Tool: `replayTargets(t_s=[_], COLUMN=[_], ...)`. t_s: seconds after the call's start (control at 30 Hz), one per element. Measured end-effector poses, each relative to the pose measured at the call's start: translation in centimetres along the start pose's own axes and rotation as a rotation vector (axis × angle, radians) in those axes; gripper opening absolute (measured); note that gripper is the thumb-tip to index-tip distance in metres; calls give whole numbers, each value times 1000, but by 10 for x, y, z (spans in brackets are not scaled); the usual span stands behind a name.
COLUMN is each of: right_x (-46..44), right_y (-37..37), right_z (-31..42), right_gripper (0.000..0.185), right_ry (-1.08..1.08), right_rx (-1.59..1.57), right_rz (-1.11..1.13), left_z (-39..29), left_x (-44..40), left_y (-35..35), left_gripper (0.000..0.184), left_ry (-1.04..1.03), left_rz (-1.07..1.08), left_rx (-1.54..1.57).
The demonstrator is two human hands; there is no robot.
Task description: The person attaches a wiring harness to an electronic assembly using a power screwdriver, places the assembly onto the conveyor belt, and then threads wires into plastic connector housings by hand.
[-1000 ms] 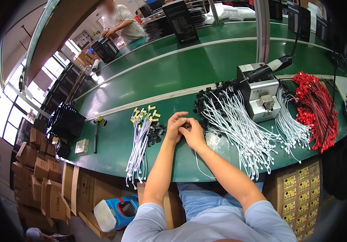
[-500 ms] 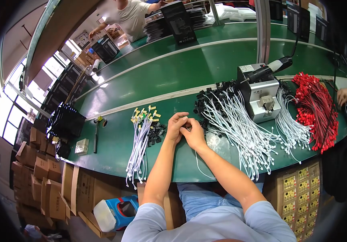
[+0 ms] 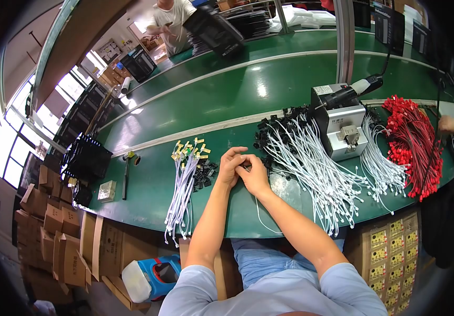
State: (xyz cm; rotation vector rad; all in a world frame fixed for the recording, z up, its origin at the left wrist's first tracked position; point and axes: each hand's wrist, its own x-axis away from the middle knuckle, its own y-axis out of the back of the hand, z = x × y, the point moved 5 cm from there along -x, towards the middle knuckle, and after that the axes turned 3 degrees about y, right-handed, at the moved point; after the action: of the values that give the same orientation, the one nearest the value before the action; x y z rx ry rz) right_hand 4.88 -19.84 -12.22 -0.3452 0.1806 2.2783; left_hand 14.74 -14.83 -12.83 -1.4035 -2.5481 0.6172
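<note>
My left hand (image 3: 230, 167) and my right hand (image 3: 254, 175) meet over the green bench, fingers pinched together at the tips. A single white cable (image 3: 259, 215) trails from beneath my right hand toward the bench's front edge; its upper end is hidden by the fingers. Whatever the left fingers pinch is too small to make out. Left of my hands lies a bundle of white cables with yellowish tips (image 3: 181, 184), beside small black connectors (image 3: 202, 174). To the right spreads a large pile of white cables (image 3: 316, 174) with black ends.
A grey metal device (image 3: 345, 131) stands behind the cables, a black-handled tool (image 3: 348, 92) on it. Red cables (image 3: 414, 142) lie at far right near another person's hand (image 3: 449, 125). Across the bench a person (image 3: 171, 23) handles a black box (image 3: 215, 31). Cardboard boxes (image 3: 71, 258) fill the lower left.
Across the bench, the black box has tilted and shifted left, and that person's arm has drawn in. The co-worker's hand at far right has moved slightly. My own hands barely differ.
</note>
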Motion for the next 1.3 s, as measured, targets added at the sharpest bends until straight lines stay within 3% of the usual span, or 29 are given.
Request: replayTargets(t_s=[0.37,0.43,0.7,0.83,0.97,1.03,1.3], right_x=[1,2,-1,-1,-3,-1,3], right_y=[0,-6,-10,-5,0,-1,0], right_z=[-3,-7,-20,-17,-14,-16,-9], right_gripper=[31,27,18,18,24,23,20], right_ry=[-52,-162,-237,-213,92,-41,-121], right_rx=[8,-166,-337,-286,49,-49,-212], right_rz=[-40,18,67,-2,-111,-52,-112], left_z=[0,0,-6,-1,-5,-6,7], left_x=[-2,-4,1,-1,-1,-1,-7], left_y=[8,18,2,9,3,0,14], left_gripper=[23,24,22,22,14,9,19], left_ry=[57,36,84,26,-41,-24,-20], left_rz=[-111,-185,-138,-138,-155,-171,-231], left_rx=[70,84,-100,-142,-311,-302,-233])
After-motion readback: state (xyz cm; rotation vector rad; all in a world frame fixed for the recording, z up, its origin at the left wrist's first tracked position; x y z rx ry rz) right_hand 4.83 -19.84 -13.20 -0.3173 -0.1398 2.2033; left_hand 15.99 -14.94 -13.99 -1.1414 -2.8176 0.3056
